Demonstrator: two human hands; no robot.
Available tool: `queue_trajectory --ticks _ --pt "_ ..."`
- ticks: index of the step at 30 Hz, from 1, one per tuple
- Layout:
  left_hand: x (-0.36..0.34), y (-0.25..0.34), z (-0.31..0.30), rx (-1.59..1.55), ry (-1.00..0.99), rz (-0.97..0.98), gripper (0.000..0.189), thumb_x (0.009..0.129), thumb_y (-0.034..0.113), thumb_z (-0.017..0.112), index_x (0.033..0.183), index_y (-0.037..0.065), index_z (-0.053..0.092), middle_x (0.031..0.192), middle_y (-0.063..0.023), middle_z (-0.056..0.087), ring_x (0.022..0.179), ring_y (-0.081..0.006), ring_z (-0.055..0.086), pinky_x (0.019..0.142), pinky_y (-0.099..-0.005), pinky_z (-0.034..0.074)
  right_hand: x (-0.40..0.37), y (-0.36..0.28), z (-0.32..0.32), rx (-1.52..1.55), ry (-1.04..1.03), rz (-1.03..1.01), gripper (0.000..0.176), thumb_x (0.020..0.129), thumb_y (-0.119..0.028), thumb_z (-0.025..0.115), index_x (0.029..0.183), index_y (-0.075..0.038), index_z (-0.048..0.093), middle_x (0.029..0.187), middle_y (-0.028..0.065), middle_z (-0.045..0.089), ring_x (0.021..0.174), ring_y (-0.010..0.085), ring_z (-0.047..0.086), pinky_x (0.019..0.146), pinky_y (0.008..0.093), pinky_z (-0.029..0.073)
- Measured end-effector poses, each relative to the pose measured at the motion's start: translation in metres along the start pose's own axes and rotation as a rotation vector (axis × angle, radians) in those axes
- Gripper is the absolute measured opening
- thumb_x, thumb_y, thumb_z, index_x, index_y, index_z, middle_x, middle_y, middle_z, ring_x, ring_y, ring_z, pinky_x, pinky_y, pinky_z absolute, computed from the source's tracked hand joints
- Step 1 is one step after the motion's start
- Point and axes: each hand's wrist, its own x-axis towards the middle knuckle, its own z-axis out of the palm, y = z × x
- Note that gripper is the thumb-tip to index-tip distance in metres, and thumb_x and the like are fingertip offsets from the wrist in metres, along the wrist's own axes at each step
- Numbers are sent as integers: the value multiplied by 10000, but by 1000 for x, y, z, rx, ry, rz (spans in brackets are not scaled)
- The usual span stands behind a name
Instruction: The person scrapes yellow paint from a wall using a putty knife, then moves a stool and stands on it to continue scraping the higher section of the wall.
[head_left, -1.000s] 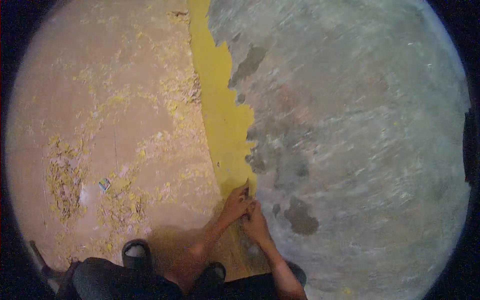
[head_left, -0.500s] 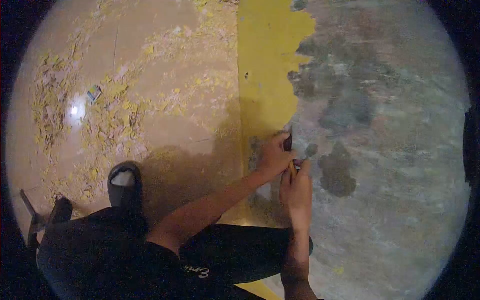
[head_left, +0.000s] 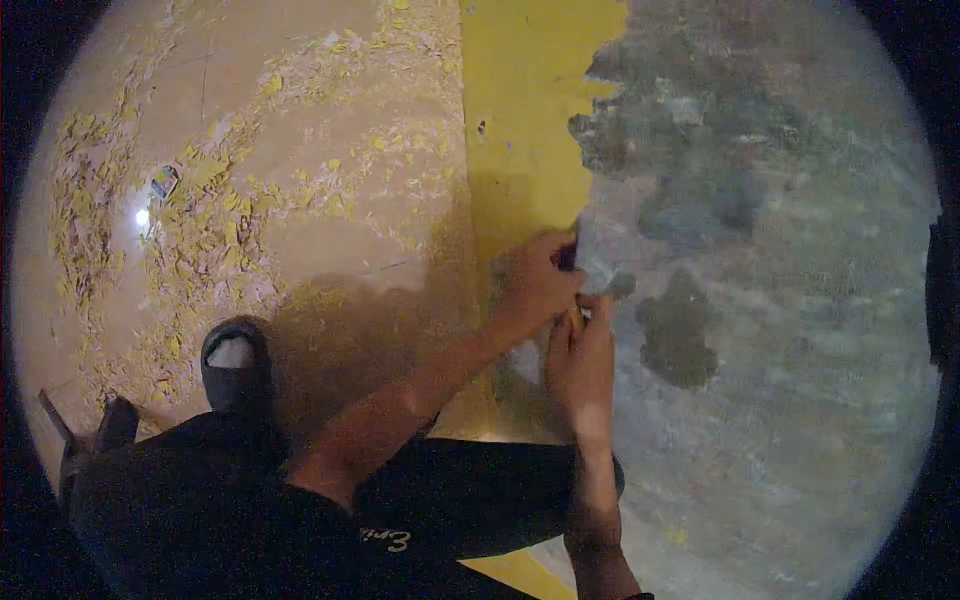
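The fingers of the left hand are curled closed around the dark part of a tool; those of the right hand are bent inward and pinch its narrow yellowish handle. The exact placing of each fingertip is too blurred to tell.

The tool lies at the near end of the ragged boundary between a yellow strip and a grey surface. The left forearm extends obliquely, far and to the right, with the back of its hand uppermost; the right forearm rises steeply from the near side, its hand just nearer than the left.

The strip is smooth and flat, straight along its left edge and irregularly scalloped along its right. The grey surface is mottled and streaked, with dark, rounded blotches to the right of the hands. The tan floor, at left, bears curled, brittle-looking yellow and pale flakes, densest at far left. A small printed packet lies among them, near a bright reflection. Near left are a dark slipper on a foot and black clothing with pale lettering.
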Motion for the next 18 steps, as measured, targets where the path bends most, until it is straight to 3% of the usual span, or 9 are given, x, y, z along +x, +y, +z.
queue_trajectory --ticks 3,6,9,11,13,15,18 --pt "-1 -7 10 222 128 148 363 625 120 693 967 -1 675 858 -178 671 807 -343 652 756 -362 515 -2 1 0 -35 17 -41 217 920 -68 510 1090 36 427 966 314 615 988 476 589 771 450 481" --pt "20 -11 -5 230 25 -13 369 628 135 695 975 11 681 842 -167 676 796 -326 662 772 -381 521 5 12 12 43 19 -2 219 924 -73 508 1091 40 425 989 328 609 999 478 583 778 452 481" --pt "11 -27 4 123 -81 -50 366 626 147 706 965 11 681 841 -167 683 791 -313 672 782 -389 523 7 8 6 -41 18 -206 207 927 -74 506 1080 38 423 971 322 616 999 477 580 767 451 485" --pt "20 -21 2 170 -40 18 371 627 155 712 966 8 679 856 -166 687 800 -306 676 784 -384 523 -5 2 -4 117 -37 45 196 929 -79 507 1069 20 413 974 313 619 1006 491 559 763 458 485" --pt "8 -26 -2 225 -51 39 375 627 162 719 966 5 677 871 -165 692 810 -298 680 785 -379 524 1 -9 5 69 -57 78 182 929 -81 510 1056 8 414 954 304 620 979 488 574 745 450 485" --pt "24 -26 -11 76 -114 -83 381 635 164 723 976 0 673 929 -173 690 862 -286 677 796 -379 521 4 -11 5 15 -49 71 168 930 -83 513 1042 -4 416 934 295 621 952 484 589 727 441 486" --pt "6 -28 0 26 -106 -75 382 642 150 720 989 -2 669 942 -185 681 883 -295 669 809 -384 518 5 4 6 68 -29 1 150 928 -84 515 1029 -21 423 882 282 617 890 446 629 685 419 484"
